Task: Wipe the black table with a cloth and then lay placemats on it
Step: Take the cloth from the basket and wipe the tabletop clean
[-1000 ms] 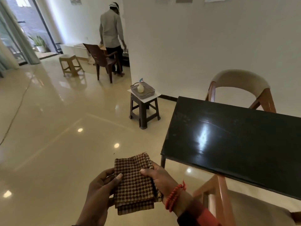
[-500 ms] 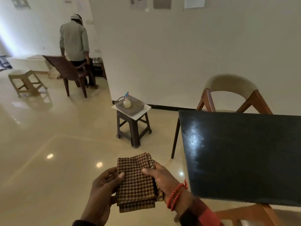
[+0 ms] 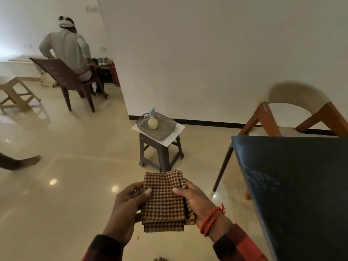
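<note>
A: Head view, low centre of the frame: why is the folded checked cloth point(image 3: 163, 199) held out like that?

B: Both hands share it. The left hand point(image 3: 125, 208) has its grip clamped on the left edge, thumb on top, fingers curled beneath; the right hand point(image 3: 195, 201) clamps the right edge the same way. It looks like a stack of layers, so holding both sides keeps them squared. I can't tell whether it's the wiping cloth or the placemats.

A: And the table point(image 3: 301, 185)?

B: Right side of the frame, black and bare where visible, just beside the hands, a chair point(image 3: 293, 108) behind it. The cloth hangs over the floor, not touching the table.

A: Any writing?

B: None readable. The bottle point(image 3: 152, 122) in the basket point(image 3: 165, 127) on the stool point(image 3: 160, 153), mid-frame, shows no label I can make out.
</note>
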Action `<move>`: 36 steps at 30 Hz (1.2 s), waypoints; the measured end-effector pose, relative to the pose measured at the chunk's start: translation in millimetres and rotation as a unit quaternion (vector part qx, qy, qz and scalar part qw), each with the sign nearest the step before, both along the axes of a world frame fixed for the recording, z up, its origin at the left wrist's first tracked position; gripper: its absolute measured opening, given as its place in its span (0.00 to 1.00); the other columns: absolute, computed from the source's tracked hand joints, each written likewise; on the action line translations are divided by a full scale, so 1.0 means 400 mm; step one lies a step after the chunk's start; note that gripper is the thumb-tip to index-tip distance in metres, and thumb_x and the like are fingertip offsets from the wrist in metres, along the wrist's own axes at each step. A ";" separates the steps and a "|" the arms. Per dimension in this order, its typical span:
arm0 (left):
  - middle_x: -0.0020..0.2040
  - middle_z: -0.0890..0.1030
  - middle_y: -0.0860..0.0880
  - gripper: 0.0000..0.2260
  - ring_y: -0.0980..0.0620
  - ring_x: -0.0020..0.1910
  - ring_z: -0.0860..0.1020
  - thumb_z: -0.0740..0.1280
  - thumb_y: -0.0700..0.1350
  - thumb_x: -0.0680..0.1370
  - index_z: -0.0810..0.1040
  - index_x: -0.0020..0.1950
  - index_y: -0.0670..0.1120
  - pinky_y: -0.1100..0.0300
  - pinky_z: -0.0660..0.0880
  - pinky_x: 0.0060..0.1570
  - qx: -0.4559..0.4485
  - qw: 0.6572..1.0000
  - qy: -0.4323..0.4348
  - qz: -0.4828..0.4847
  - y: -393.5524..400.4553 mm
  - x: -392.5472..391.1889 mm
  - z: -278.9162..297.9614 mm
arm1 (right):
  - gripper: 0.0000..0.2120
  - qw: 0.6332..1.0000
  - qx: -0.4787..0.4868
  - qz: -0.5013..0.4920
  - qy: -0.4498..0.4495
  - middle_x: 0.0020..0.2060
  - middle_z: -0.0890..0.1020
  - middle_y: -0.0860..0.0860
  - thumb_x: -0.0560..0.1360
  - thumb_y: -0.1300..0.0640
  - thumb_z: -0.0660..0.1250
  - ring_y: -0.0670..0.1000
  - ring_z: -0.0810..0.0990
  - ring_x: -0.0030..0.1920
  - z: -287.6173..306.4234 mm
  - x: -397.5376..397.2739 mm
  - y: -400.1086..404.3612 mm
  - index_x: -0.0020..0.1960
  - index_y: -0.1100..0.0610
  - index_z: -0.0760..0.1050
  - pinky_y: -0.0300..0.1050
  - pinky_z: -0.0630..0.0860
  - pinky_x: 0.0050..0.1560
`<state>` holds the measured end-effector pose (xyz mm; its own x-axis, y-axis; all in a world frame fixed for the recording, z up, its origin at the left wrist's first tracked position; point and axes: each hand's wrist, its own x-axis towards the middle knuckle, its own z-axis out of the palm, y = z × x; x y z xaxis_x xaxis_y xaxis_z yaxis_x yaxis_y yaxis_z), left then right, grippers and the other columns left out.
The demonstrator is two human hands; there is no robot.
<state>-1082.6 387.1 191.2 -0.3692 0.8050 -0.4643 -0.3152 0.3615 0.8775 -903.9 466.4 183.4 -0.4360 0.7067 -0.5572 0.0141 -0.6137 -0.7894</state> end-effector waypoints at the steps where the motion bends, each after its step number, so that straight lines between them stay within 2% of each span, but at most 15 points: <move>1: 0.52 0.87 0.45 0.09 0.42 0.54 0.84 0.68 0.41 0.80 0.81 0.60 0.44 0.49 0.80 0.43 -0.008 1.000 0.002 -0.002 0.039 -0.036 -0.005 | 0.15 1.000 -0.007 -0.002 -0.002 0.59 0.84 0.55 0.81 0.61 0.65 0.56 0.82 0.59 -0.010 -0.034 0.041 0.66 0.53 0.75 0.56 0.80 0.62; 10: 0.53 0.87 0.45 0.09 0.42 0.56 0.83 0.68 0.42 0.81 0.81 0.60 0.44 0.45 0.81 0.51 -0.022 0.999 0.020 -0.035 0.382 -0.319 -0.032 | 0.17 0.999 -0.008 0.000 -0.036 0.60 0.82 0.54 0.80 0.59 0.66 0.57 0.81 0.61 -0.044 -0.301 0.372 0.69 0.52 0.74 0.61 0.77 0.65; 17: 0.53 0.87 0.45 0.08 0.45 0.52 0.83 0.68 0.39 0.81 0.83 0.58 0.45 0.50 0.79 0.43 -0.033 0.994 0.014 -0.104 0.686 -0.476 -0.100 | 0.14 0.995 -0.015 -0.074 -0.063 0.57 0.84 0.52 0.80 0.61 0.67 0.57 0.82 0.59 -0.098 -0.436 0.592 0.64 0.49 0.77 0.61 0.79 0.63; 23: 0.53 0.87 0.47 0.09 0.46 0.54 0.83 0.69 0.40 0.80 0.84 0.59 0.47 0.49 0.78 0.45 -0.056 0.981 0.002 -0.184 0.959 -0.611 -0.151 | 0.13 0.985 -0.039 -0.153 -0.071 0.54 0.86 0.52 0.80 0.63 0.66 0.57 0.84 0.56 -0.127 -0.555 0.775 0.62 0.50 0.78 0.58 0.82 0.57; 29: 0.53 0.87 0.48 0.09 0.48 0.54 0.84 0.71 0.40 0.79 0.83 0.59 0.47 0.51 0.78 0.46 -0.080 0.965 0.005 -0.252 1.239 -0.689 -0.189 | 0.14 0.972 -0.040 -0.212 -0.087 0.51 0.86 0.51 0.80 0.65 0.65 0.55 0.85 0.52 -0.150 -0.631 0.972 0.58 0.48 0.78 0.53 0.84 0.45; 33: 0.53 0.87 0.49 0.10 0.49 0.54 0.84 0.71 0.41 0.79 0.83 0.60 0.48 0.54 0.78 0.44 -0.107 0.957 0.012 -0.270 1.408 -0.718 -0.233 | 0.15 0.967 -0.050 -0.227 -0.105 0.53 0.85 0.51 0.80 0.65 0.65 0.56 0.84 0.54 -0.191 -0.669 1.114 0.57 0.46 0.76 0.62 0.82 0.54; 36: 0.53 0.87 0.49 0.11 0.47 0.56 0.83 0.71 0.42 0.79 0.83 0.60 0.50 0.52 0.79 0.46 -0.130 0.952 0.023 -0.275 1.520 -0.739 -0.290 | 0.15 0.965 -0.066 -0.229 -0.110 0.54 0.84 0.52 0.80 0.65 0.66 0.56 0.83 0.56 -0.246 -0.689 1.219 0.56 0.45 0.76 0.65 0.81 0.57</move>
